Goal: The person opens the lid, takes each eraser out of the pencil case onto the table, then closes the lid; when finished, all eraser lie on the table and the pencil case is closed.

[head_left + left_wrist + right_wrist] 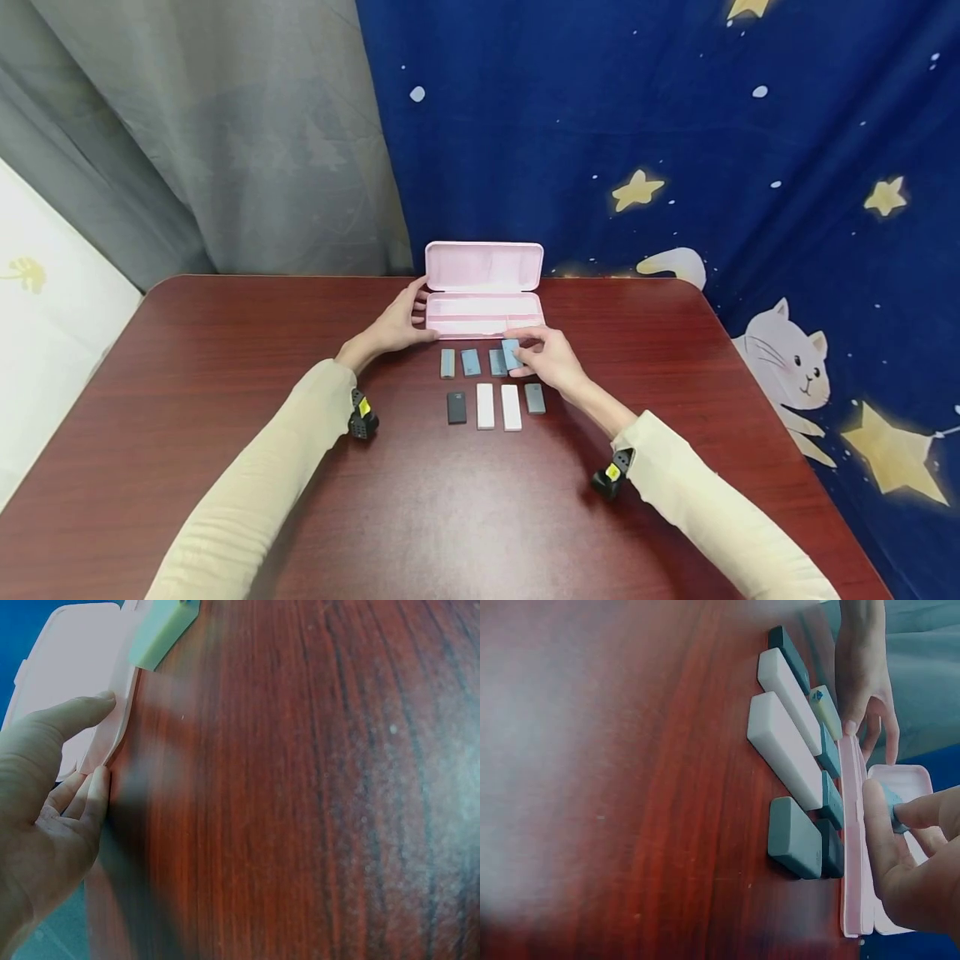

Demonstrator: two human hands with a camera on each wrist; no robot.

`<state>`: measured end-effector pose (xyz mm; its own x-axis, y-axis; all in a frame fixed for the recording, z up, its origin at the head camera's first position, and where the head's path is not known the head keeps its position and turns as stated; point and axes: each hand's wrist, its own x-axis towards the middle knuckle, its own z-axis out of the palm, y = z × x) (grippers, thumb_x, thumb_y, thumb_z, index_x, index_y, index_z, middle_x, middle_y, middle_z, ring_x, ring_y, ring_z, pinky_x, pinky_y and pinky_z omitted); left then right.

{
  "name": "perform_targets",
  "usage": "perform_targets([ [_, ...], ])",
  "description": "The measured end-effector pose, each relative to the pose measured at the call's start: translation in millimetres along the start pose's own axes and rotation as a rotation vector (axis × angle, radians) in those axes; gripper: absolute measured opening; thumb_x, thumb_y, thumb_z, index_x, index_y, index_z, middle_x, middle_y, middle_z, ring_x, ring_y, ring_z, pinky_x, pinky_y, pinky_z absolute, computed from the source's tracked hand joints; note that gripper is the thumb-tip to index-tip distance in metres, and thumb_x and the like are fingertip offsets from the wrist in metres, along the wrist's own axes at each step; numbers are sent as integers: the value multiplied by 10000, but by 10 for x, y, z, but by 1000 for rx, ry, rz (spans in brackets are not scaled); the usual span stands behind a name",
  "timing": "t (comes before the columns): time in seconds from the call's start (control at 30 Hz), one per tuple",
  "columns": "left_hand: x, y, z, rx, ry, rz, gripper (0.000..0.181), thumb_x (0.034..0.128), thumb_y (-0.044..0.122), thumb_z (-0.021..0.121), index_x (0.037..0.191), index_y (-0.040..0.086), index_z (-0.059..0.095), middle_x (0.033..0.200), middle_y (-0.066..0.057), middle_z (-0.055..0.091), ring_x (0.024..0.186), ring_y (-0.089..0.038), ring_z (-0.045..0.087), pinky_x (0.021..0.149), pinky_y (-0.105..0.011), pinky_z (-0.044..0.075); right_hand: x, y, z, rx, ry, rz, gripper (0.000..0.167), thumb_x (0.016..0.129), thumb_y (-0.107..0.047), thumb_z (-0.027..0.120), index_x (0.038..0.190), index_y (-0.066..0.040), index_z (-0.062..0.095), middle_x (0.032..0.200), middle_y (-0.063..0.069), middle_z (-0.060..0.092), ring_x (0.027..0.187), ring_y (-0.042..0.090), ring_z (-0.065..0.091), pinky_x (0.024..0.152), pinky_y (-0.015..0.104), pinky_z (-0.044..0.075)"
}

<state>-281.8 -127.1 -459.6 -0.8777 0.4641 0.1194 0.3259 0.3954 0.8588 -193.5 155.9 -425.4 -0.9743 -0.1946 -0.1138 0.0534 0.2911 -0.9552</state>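
Observation:
An open pink pencil case lies at the table's back edge, its lid standing up behind. My left hand holds its left end, thumb at the front corner and fingers around the side. Above the case's front edge, my right hand pinches a small blue eraser between thumb and fingers. Several blocks like erasers lie in front: a pale green and blue one, a blue one, a blue-grey one partly covered by the held eraser, and a dark one.
Nearer to me lie a black block, two long white blocks and a grey-green block. The red-brown table reaches back to a grey curtain and a blue star-patterned curtain.

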Motion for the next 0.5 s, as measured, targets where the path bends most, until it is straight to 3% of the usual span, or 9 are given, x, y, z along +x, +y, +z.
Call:
perform_targets([
  [0.27,-106,378,-60,-30,-31,0,924,768,-84,733,1465,-141,129,1340,-401,305,1209,-515,387,997,-561,399,-177,67,-189,38,51,69,306,923,61,571,1224,46,624,1292,198,440,669,222,695,693,361,586],
  [0.37,-92,337,-52,-19,-29,-8,928,772,-78,733,1469,-135,124,1346,-390,304,1214,-504,388,1000,-553,400,-245,116,-297,56,44,96,315,928,58,566,1241,63,603,1256,203,473,686,196,684,706,378,585],
  [0.5,-32,132,-15,7,-12,-10,963,777,-38,755,1502,-67,121,1359,-335,324,1224,-443,410,1011,-509,414,-347,178,-435,85,30,134,318,930,70,546,1245,102,578,1027,187,556,714,167,607,715,396,584],
])
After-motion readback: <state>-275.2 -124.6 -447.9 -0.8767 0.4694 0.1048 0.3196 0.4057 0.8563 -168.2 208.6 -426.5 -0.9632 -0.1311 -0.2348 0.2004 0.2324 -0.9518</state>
